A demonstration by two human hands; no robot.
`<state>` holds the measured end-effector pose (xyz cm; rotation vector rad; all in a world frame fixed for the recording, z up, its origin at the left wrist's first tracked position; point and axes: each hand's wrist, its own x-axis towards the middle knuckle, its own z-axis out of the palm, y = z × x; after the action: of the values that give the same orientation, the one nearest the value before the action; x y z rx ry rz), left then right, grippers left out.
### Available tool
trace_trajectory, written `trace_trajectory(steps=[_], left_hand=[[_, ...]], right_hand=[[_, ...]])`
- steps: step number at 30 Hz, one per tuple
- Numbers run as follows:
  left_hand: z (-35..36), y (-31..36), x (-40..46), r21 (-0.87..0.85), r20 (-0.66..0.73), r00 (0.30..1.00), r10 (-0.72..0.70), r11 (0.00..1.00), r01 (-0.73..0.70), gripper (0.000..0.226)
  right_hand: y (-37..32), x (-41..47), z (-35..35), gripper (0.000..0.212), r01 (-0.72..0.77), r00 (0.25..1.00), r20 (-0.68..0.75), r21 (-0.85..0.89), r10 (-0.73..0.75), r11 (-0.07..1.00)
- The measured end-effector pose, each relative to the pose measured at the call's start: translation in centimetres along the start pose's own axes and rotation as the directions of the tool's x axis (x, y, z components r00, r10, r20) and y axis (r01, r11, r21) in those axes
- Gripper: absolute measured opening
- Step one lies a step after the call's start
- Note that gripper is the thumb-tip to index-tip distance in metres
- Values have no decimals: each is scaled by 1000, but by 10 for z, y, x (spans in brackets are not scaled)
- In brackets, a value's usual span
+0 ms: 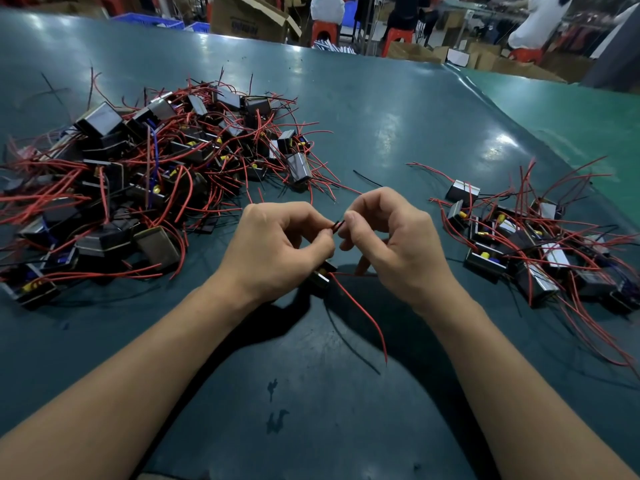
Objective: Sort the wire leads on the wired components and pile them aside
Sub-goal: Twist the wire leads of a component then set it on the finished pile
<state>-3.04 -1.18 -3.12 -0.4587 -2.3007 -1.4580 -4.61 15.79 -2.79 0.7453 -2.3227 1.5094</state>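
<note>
At table centre, the left hand (277,247) and right hand (388,244) are pinching the thin red and black wire leads (337,226) of one small black boxy component (322,276), sorting them. Next, it likely needs carrying toward the smaller pile (530,251) at three o'clock.

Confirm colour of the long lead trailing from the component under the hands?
Red lead, curving toward the camera over the green table; head view, the only one.
</note>
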Motion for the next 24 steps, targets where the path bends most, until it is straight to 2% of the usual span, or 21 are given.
trace_trajectory(steps=[8,11,15,19,21,24], left_hand=[[-2,0,0,-2,3,999,34,999,-34,8],[-3,1,-1,-14,22,999,32,999,-32,8],[-6,1,2,-64,62,998,-10,998,14,9],[-9,3,2,-99,112,992,-54,993,66,15],[-11,3,2,-89,135,990,-38,995,50,11],[-14,3,1,-68,143,990,-11,997,21,12]], right_hand=[[-3,1,-8,4,85,996,30,-41,-83,996],[-3,2,-8,1,171,985,30,-135,-168,976],[-7,3,-6,6,341,935,26,-324,-352,882],[-8,2,-2,12,418,890,51,-487,-452,767],[-7,2,0,11,427,891,84,-489,-446,761],[-5,2,-1,7,356,932,92,-409,-351,840]])
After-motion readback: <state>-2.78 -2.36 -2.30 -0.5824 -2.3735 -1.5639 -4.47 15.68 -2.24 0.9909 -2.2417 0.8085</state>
